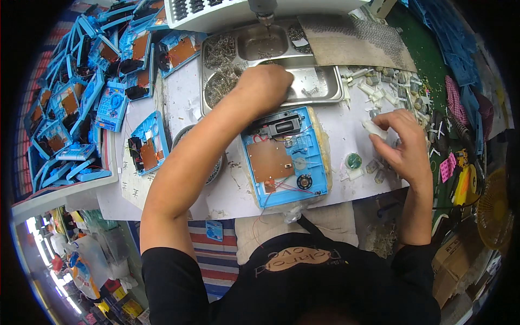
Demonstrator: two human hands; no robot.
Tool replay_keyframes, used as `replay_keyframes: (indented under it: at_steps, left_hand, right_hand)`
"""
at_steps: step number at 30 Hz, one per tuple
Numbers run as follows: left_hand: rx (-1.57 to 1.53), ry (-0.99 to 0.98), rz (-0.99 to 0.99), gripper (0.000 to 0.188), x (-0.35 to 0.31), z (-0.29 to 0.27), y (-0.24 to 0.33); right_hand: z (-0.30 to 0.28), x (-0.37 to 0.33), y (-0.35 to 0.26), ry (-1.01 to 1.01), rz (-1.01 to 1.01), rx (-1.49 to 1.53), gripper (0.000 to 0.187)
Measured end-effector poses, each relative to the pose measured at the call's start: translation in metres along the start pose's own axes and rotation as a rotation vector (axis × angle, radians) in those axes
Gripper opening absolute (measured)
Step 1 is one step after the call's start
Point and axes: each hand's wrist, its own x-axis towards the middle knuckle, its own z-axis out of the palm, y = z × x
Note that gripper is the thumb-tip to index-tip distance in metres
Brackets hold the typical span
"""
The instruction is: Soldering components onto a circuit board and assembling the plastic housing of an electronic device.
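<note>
1. Blue casing lies open side up on the counter in front of the person, on a yellowish wrapped pad; a brown circuit board, a round speaker and thin wires show inside it.
2. Of the hands, the left hand is over the steel tray, beyond the casing, its fingers bent down toward the right-hand compartment, where small metal bits are scattered. Its fingertips are hidden, so I cannot tell how far open it is or whether it has hold of anything.
3. The right hand, right of the casing, has thumb and forefinger closed around a white plastic part, clear of the counter; more white parts lie beyond it.
4. The step in hand looks like gathering pieces for the casing: a small metal bit from the tray, probably, to go with the white part.
5. The next move would call for a fine fingertip pick-up, then bringing both hands together over the casing without snagging its wires.
</note>
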Motion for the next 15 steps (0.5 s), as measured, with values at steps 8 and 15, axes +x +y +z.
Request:
replay_keyframes:
  at_steps: [8,15]
  left_hand:
    - [-0.555,0.200,-0.097,0.020,-0.002,-0.005,-0.006]
    - [-0.493,0.409,-0.010,0.026,-0.012,-0.002,-0.013]
  right_hand:
    - [0.009,0.006,0.000,-0.006,-0.058,0.025,0.024]
    - [0.012,0.004,0.001,-0.019,-0.054,0.036,0.025]
